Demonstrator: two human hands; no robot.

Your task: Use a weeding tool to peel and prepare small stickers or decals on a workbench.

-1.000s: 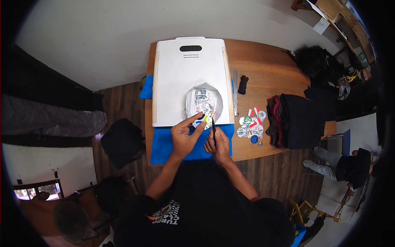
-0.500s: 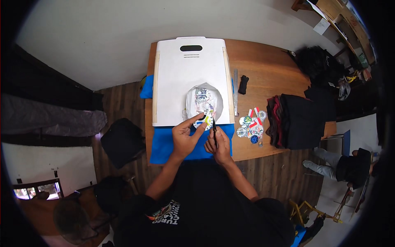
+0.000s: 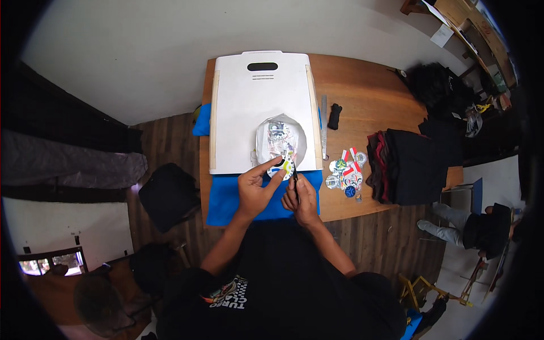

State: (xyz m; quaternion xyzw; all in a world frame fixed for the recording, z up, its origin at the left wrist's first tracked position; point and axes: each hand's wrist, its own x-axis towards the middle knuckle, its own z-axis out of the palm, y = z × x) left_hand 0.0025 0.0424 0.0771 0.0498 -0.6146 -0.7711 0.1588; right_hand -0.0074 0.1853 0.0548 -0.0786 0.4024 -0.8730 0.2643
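Observation:
My left hand [image 3: 256,188] pinches a round white sticker [image 3: 287,165] with yellow, blue and black markings between thumb and fingers. In my right hand [image 3: 302,201] is a slim black tool [image 3: 295,180], its tip against the sticker's right edge; whether it is scissors or a knife I cannot tell. Just beyond the fingers, a round white paper-lined bowl shape [image 3: 302,139] contains printed clear and white scraps. It rests on a white board [image 3: 238,113] with an oval handle slot. Blue cloth [image 3: 229,198] lies under the board's near edge.
Right of the board are a metal ruler [image 3: 324,124], a black bundle [image 3: 335,117] and a pile of cut stickers [image 3: 347,174]. Folded dark clothes [image 3: 416,167] are stacked farther right on the wooden table [image 3: 362,102]. A black-covered stool [image 3: 170,195] stands at left; another person [image 3: 481,229] is at far right.
Almost nothing differs. Both hands keep their place, with only a slight shift of the sticker at the tool's tip.

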